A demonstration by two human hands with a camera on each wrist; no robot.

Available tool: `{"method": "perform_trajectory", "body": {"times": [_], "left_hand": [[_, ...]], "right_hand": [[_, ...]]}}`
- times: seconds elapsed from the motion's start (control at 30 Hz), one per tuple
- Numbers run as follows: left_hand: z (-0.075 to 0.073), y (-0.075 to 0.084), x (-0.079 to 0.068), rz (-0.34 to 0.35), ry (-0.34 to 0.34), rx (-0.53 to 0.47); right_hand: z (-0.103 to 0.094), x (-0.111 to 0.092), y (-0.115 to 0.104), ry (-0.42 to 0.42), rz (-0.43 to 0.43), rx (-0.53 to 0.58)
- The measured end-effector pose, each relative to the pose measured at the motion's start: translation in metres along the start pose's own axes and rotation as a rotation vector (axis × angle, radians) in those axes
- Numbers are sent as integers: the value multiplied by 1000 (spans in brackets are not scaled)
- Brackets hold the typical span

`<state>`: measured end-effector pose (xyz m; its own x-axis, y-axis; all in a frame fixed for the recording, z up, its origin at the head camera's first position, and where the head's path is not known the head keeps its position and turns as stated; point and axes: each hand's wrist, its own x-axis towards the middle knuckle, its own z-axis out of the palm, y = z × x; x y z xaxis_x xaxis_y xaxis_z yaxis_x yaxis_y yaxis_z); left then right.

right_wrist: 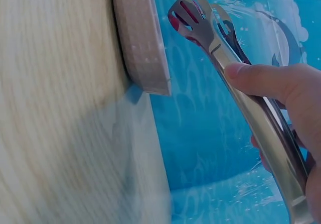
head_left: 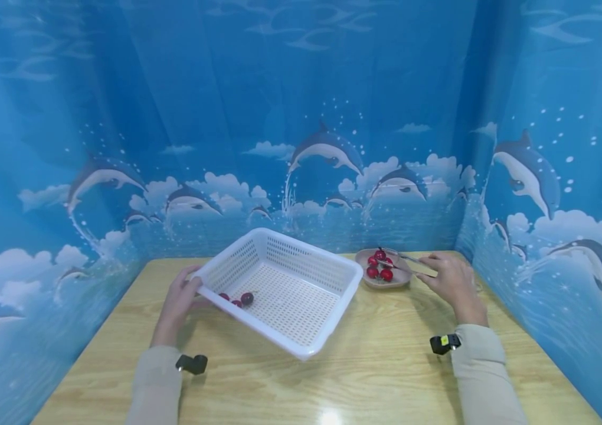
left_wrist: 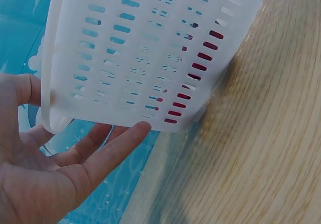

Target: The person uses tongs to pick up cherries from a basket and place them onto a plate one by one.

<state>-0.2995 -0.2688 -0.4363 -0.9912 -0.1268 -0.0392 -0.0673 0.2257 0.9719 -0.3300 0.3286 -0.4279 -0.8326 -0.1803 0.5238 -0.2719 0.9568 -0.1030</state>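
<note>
My left hand (head_left: 180, 300) holds a white perforated plastic basket (head_left: 290, 301) by its left corner. In the left wrist view the thumb is at the rim and the fingers reach along the outer wall (left_wrist: 67, 63). A few dark red cherries (head_left: 247, 298) lie in the basket's left corner, and red shows through its slots. My right hand (head_left: 452, 283) grips metal tongs (head_left: 409, 258) over a shallow pinkish bowl (head_left: 403, 278) with several red cherries (head_left: 386, 275). In the right wrist view the slotted tong heads (right_wrist: 193, 20) have red between them, above the bowl's rim.
The wood-grain table (head_left: 375, 354) runs under everything. Blue curtains with dolphins (head_left: 327, 150) stand close behind it and along both sides. Small black cameras (head_left: 444, 343) are strapped at both wrists.
</note>
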Motion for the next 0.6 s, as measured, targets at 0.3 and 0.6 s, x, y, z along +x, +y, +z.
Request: {"method": "perform_trajectory", "body": {"times": [0.3,0.6], "left_hand": [[-1,-3,3,-1,-3,-6],[-1,-5,5,-14,-11,-8]], "right_hand": [[5,1,1,-58,52,4],[7,-1,3,-84,54,13]]}}
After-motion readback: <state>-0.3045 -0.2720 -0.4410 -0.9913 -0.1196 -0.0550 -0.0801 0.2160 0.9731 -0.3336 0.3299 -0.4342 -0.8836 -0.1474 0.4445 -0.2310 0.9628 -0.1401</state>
